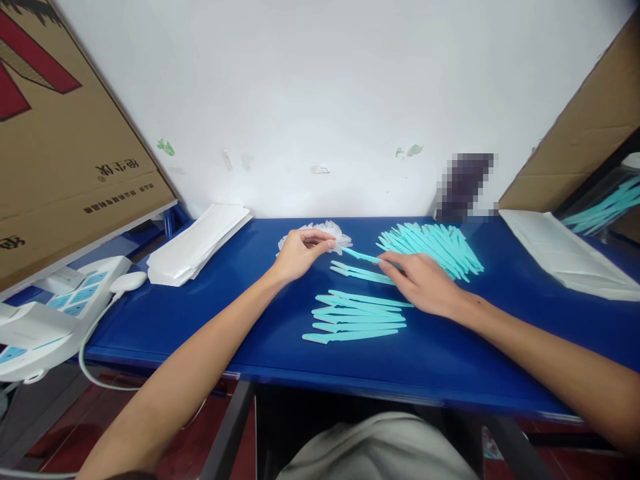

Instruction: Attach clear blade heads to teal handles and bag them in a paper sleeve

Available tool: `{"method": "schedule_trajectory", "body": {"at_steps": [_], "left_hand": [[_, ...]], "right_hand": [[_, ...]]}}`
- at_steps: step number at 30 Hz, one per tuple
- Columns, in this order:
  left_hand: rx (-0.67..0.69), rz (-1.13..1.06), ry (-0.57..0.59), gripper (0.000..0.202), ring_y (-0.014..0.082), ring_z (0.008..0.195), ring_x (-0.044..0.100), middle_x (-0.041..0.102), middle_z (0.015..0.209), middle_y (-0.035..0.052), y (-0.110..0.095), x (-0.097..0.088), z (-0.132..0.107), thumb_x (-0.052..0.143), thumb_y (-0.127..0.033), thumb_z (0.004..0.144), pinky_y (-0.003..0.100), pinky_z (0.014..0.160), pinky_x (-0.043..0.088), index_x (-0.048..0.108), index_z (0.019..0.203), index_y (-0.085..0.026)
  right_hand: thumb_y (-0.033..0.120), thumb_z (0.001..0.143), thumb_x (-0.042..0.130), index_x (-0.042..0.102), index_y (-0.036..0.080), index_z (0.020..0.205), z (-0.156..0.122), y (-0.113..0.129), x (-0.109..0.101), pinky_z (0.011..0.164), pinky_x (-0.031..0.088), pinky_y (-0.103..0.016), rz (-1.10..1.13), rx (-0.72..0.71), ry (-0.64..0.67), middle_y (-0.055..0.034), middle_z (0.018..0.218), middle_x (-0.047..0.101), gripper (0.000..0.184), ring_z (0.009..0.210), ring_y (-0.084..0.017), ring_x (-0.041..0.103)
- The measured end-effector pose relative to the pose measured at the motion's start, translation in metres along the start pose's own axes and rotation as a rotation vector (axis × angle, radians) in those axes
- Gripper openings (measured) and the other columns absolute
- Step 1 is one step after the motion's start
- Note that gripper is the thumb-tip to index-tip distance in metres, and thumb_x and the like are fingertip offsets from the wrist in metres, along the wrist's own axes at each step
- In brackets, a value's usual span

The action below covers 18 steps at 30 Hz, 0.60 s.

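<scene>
Between the thumb and fingers of my right hand (417, 280) is a turquoise eyebrow razor (363, 255), its blade end pointing left. My left hand (303, 252) is closed in a pinch close to that blade end; what it holds is too small to make out. Behind my left hand lies a heap of small translucent plastic caps (341, 235), partly hidden by it. A large pile of turquoise razors (433, 245) sits beyond my right hand. Nearer to me, several razors (357, 327) lie in a loose row, with a few more (357, 272) just under the held one.
White padded envelopes (197, 243) are stacked at the left, and another envelope (570, 253) lies at the right. A power strip (85, 293) with a white cable is at the left edge. Cardboard (75, 153) stands at the left; a clear container of razors (610, 200) is far right.
</scene>
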<state>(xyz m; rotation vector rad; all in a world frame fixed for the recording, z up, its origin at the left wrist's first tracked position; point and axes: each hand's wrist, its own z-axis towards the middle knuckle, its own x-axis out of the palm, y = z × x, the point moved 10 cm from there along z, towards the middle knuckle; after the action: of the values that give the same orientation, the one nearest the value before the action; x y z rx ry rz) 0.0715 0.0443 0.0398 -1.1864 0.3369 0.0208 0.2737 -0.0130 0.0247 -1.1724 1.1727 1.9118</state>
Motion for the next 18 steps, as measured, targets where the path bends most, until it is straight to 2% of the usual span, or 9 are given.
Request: {"method": "schedule_trajectory", "body": {"at_steps": [6,9,13,15,18], "left_hand": [[0.047,0.100,-0.006,0.027,0.0240,0.091,0.071,0.079,0.097,0.0105,-0.005,0.001,0.000,0.079,-0.040,0.077,0.035,0.086,0.053,0.080,0.087,-0.015],[0.001,-0.011,0.029,0.033,0.0240,0.091,0.072,0.079,0.096,0.0106,0.001,0.006,-0.001,0.083,-0.043,0.074,0.036,0.088,0.053,0.079,0.089,-0.015],[-0.064,-0.182,0.091,0.043,0.0237,0.087,0.074,0.079,0.089,0.0104,0.008,0.020,-0.006,0.083,-0.049,0.074,0.037,0.086,0.054,0.077,0.096,-0.014],[-0.010,-0.093,0.128,0.040,0.0236,0.085,0.073,0.079,0.090,0.0103,0.002,0.025,-0.008,0.077,-0.051,0.081,0.036,0.082,0.054,0.076,0.098,-0.015],[0.220,0.315,0.210,0.031,0.0242,0.093,0.070,0.078,0.098,0.0089,-0.019,0.031,-0.012,0.066,-0.047,0.092,0.038,0.087,0.051,0.077,0.097,-0.018]], "right_hand": [[0.043,0.104,0.034,0.068,0.021,0.108,0.000,0.001,0.002,0.060,0.029,-0.030,-0.013,0.000,0.013,0.0013,0.056,0.056,0.041,0.055,-0.018,0.051],[0.044,0.104,0.035,0.069,0.021,0.107,-0.001,0.007,-0.001,0.060,0.031,-0.030,0.051,-0.043,-0.019,0.0018,0.057,0.056,0.041,0.054,-0.017,0.051],[0.044,0.104,0.037,0.071,0.020,0.103,-0.004,0.011,-0.012,0.060,0.035,-0.029,0.167,-0.088,-0.138,0.0012,0.063,0.061,0.041,0.054,-0.015,0.051],[0.043,0.103,0.040,0.072,0.020,0.105,-0.005,0.010,-0.014,0.062,0.038,-0.030,0.169,-0.085,-0.167,0.0003,0.067,0.065,0.039,0.054,-0.015,0.052],[0.040,0.102,0.044,0.072,0.019,0.108,-0.001,0.008,-0.010,0.065,0.042,-0.031,0.142,-0.090,-0.147,-0.0033,0.081,0.072,0.035,0.064,-0.017,0.060]]}}
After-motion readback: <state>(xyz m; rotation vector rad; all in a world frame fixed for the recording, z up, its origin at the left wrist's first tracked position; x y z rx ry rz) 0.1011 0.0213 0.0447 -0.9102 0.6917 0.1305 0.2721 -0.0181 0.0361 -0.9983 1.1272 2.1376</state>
